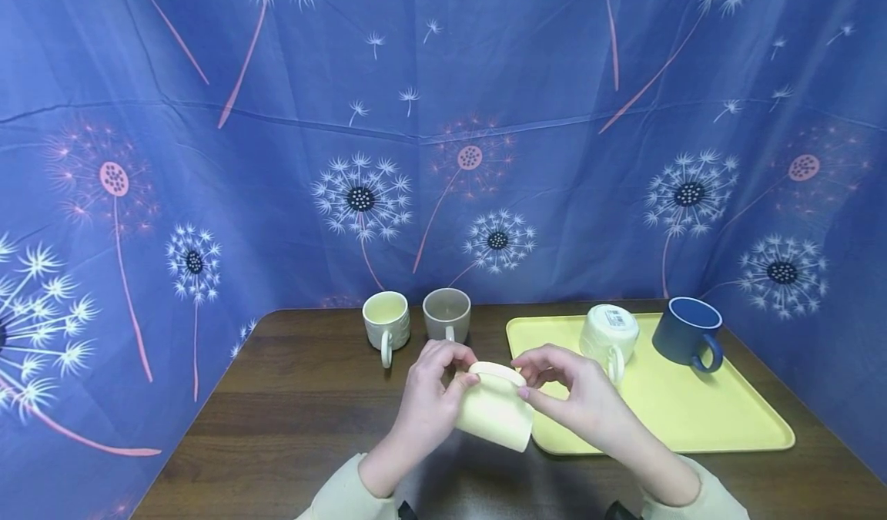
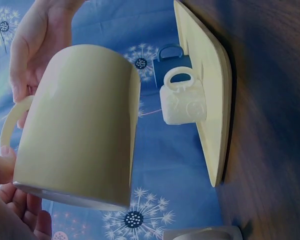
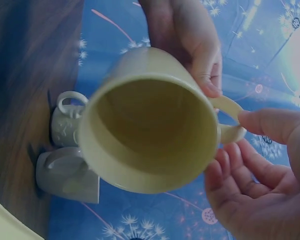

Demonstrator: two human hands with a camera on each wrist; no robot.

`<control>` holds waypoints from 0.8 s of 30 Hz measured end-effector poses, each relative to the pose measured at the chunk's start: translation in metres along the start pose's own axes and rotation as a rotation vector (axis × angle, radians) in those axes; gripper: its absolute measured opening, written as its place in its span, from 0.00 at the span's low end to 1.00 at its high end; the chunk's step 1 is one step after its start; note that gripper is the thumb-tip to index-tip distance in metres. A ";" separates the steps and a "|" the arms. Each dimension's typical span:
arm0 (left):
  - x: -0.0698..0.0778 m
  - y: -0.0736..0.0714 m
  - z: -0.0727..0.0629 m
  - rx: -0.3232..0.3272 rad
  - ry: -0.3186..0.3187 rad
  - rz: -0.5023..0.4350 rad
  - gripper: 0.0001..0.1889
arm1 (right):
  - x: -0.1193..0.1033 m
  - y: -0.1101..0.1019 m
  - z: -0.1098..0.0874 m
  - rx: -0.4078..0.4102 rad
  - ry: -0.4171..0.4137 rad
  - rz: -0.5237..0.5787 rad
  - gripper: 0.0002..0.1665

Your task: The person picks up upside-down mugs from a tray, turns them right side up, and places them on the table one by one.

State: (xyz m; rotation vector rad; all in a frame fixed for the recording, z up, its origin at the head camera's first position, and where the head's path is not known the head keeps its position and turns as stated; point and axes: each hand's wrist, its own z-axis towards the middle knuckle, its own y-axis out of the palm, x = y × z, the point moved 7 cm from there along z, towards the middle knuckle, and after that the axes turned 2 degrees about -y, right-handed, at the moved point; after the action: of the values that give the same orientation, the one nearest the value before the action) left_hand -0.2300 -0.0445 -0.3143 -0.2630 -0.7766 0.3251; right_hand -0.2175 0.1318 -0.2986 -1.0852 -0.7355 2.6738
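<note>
A pale yellow mug is held above the table on its side, its handle uppermost. The opening faces toward the right hand's side. My left hand grips it at the base end, with the thumb at the handle. On the other side my right hand pinches the handle between thumb and fingers near the rim. Seen from the left wrist, the mug's plain outer wall hides part of both hands.
A yellow tray on the right bears an upside-down white mug and an upright blue mug. At the back of the wooden table stand a white embossed mug and a grey mug. Behind hangs a blue dandelion-print cloth.
</note>
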 end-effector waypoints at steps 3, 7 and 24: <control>0.002 -0.001 -0.001 0.025 0.012 -0.009 0.11 | -0.004 0.000 -0.002 0.078 -0.053 -0.092 0.20; 0.003 -0.001 -0.004 0.057 0.004 -0.022 0.12 | -0.008 0.000 -0.006 0.163 -0.099 -0.175 0.23; 0.006 0.002 -0.012 0.075 0.012 -0.095 0.09 | -0.008 -0.002 -0.009 0.214 -0.183 -0.198 0.20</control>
State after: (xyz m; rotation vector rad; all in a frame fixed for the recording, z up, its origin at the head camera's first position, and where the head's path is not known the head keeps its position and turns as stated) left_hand -0.2176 -0.0415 -0.3194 -0.1563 -0.7612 0.2622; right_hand -0.2056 0.1349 -0.2985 -0.6862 -0.5362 2.6288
